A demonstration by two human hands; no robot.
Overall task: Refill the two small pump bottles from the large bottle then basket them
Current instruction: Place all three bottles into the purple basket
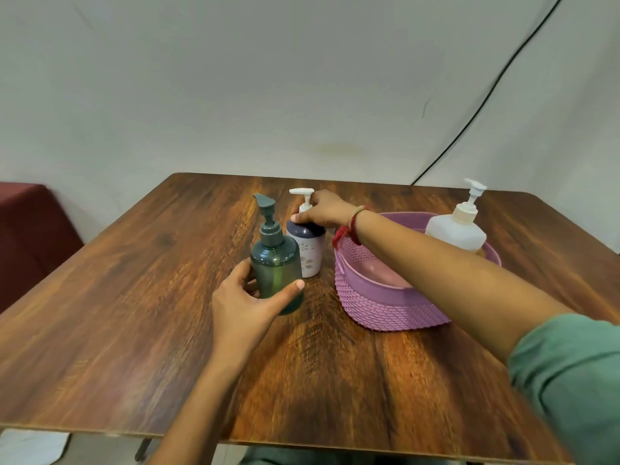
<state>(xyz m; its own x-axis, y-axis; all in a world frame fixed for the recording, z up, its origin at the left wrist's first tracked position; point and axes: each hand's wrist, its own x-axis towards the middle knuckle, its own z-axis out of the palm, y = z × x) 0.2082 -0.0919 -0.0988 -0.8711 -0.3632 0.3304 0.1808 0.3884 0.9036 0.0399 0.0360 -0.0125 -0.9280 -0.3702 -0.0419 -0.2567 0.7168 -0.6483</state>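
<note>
Care is needed at the neck: the white pump bottle [310, 256], just left of the basket [385, 307], is gripped there by the right hand [325, 213]; the green pump bottle [276, 273], also left of it, is clasped by the left hand [245, 297]. Upright unscrewing is advised.

Left grip [245, 297] holds the upright teal pump bottle [276, 273] on the worktop [134, 313]; right grip [323, 211] grasps the collar of the white-and-purple pump bottle [310, 253] just behind it. A pink basket [385, 307] sits beside them, the large bottle [456, 229] at its far side.
</note>
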